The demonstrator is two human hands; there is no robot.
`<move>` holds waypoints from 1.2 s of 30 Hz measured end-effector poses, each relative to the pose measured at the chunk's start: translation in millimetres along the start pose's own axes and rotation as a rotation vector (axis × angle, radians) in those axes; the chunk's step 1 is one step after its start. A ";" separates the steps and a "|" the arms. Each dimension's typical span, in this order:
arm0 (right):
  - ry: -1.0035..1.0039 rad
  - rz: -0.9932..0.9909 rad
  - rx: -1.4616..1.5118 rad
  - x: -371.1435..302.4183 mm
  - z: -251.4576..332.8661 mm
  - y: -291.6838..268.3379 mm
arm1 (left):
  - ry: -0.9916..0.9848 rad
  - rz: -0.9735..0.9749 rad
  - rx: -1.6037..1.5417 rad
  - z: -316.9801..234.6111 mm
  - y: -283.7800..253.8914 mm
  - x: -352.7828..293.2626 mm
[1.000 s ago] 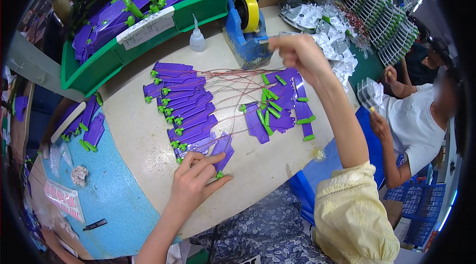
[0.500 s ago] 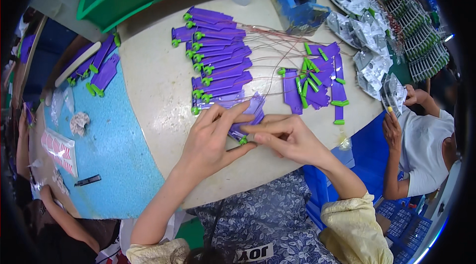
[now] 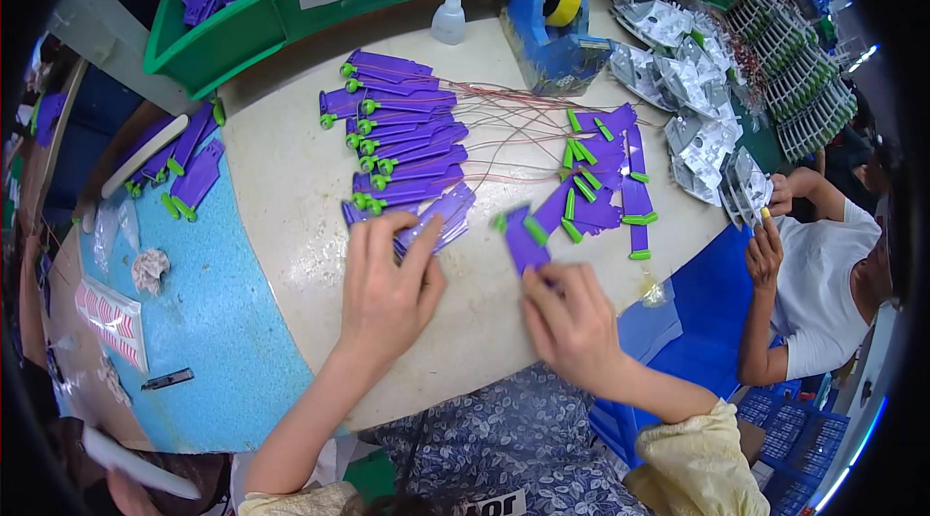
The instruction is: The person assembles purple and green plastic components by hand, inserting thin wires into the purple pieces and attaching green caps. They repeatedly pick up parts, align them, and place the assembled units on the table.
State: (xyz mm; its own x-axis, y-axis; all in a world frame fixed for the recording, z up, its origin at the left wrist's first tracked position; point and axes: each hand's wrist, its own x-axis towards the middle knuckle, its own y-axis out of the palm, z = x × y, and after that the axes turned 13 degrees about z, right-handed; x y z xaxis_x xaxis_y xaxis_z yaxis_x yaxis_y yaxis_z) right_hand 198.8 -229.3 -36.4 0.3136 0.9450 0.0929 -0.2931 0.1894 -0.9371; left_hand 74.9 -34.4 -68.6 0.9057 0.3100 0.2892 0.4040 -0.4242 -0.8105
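Observation:
My left hand (image 3: 387, 283) bends over the lower end of a fanned row of purple plastic blades (image 3: 402, 148) with green round ends. Its fingertips are on a purple blade (image 3: 450, 216) with a shiny, clear-looking surface; the thumb stands apart. To the right, my right hand (image 3: 572, 322) pinches the near end of another flat purple piece (image 3: 526, 247), which carries green bits at its far end and is slightly blurred. Thin red and dark wires (image 3: 504, 94) stretch from the row to a loose group of purple pieces (image 3: 605, 167) with small green cylinders (image 3: 583, 188).
A green bin (image 3: 271, 22) of purple parts, a white squeeze bottle (image 3: 449, 22) and a blue tape dispenser (image 3: 552, 41) line the back. Silvery parts (image 3: 702, 119) are heaped at right, where another person's hand (image 3: 765, 254) works. A blue mat (image 3: 232, 322) covers the left.
My hands have parted. My left hand has moved left to the row with the shiny blade; my right hand has taken a purple piece from the right-hand group. The view has shifted slightly.

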 end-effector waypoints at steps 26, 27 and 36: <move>-0.087 0.005 -0.112 241.6 -87.6 -4.7 | 0.073 0.079 -0.206 -4.2 -8.0 -48.6; -0.079 -0.086 -0.109 241.8 -96.5 -6.6 | 0.043 0.058 -0.235 -7.3 -6.9 -47.6; -0.143 -0.021 0.396 107.0 20.6 -63.9 | -0.052 0.020 -0.184 -7.2 -6.8 -59.9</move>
State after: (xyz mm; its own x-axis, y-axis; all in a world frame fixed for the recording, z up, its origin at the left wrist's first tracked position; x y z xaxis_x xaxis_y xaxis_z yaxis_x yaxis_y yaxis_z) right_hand 232.5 -134.9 40.3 0.2030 0.9619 0.1830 -0.6212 0.2710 -0.7353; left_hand 18.8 -56.1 -76.8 0.9079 0.3414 0.2434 0.4069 -0.5776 -0.7077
